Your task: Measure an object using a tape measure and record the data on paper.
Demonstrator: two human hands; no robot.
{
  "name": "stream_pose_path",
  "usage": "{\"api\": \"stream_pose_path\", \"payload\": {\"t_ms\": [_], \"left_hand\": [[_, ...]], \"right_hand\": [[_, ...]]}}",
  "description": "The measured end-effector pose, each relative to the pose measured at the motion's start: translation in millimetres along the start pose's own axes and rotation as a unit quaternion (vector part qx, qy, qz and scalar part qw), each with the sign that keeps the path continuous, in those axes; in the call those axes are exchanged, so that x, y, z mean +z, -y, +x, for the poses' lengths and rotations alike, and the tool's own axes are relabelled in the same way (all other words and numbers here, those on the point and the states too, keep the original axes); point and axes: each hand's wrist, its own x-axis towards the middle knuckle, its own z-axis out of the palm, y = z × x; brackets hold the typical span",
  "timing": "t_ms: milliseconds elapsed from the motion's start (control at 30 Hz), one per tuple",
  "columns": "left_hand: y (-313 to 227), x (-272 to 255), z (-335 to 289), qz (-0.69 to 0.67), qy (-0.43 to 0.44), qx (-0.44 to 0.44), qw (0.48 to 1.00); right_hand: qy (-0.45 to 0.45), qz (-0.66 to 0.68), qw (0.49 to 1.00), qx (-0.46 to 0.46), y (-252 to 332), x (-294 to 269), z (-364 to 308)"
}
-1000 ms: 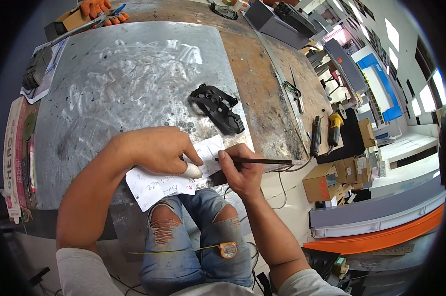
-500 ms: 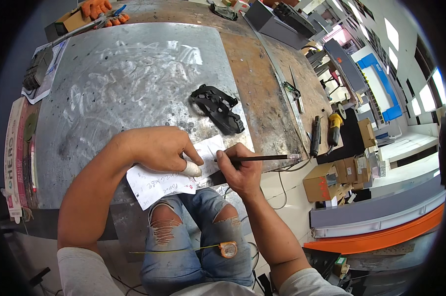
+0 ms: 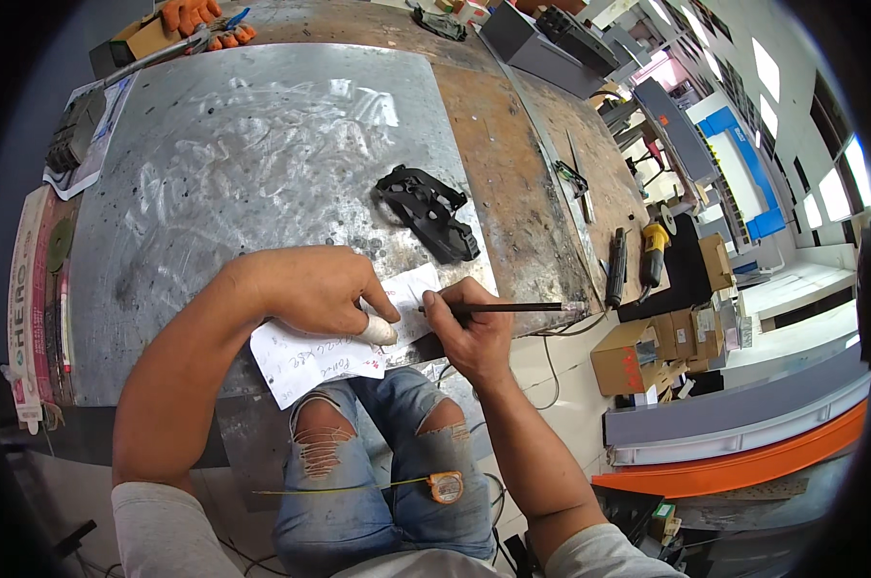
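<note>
A white sheet of paper (image 3: 320, 364) with handwriting lies at the near edge of the metal-topped bench, its lower corner hanging past the edge. My left hand (image 3: 315, 292) presses down on it from above, index finger and a thumb wrapped in white tape set apart on the sheet. In my right hand (image 3: 474, 332) I pinch a long black pen (image 3: 522, 308), its clear end pointing right. The writing tip is mostly hidden by my fingers at the paper's right side. Beyond the paper rests a black strap harness with buckles (image 3: 428, 212).
A tape measure (image 3: 446, 486) with its blade drawn out lies across my jeans. On the bench's right side are a yellow angle grinder (image 3: 655, 252) and a black tool (image 3: 616, 268). Orange gloves (image 3: 190, 17) sit far left, a long pink-white box (image 3: 33, 308) at left.
Almost nothing differs. The view has shifted very slightly; both hands keep their places on the paper and pen.
</note>
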Motion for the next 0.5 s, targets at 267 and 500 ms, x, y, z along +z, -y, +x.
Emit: {"api": "stream_pose_path", "payload": {"t_ms": [267,500], "left_hand": [[0.3,-0.4,0.1,0.009,0.006,0.0,1.0],[3.5,0.9,0.5,0.008,0.004,0.007,1.0]], "right_hand": [[0.017,0.016,1.0,0.011,0.1,0.3,0.5],[0.007,0.018,1.0,-0.001,0.6,1.8,0.2]]}}
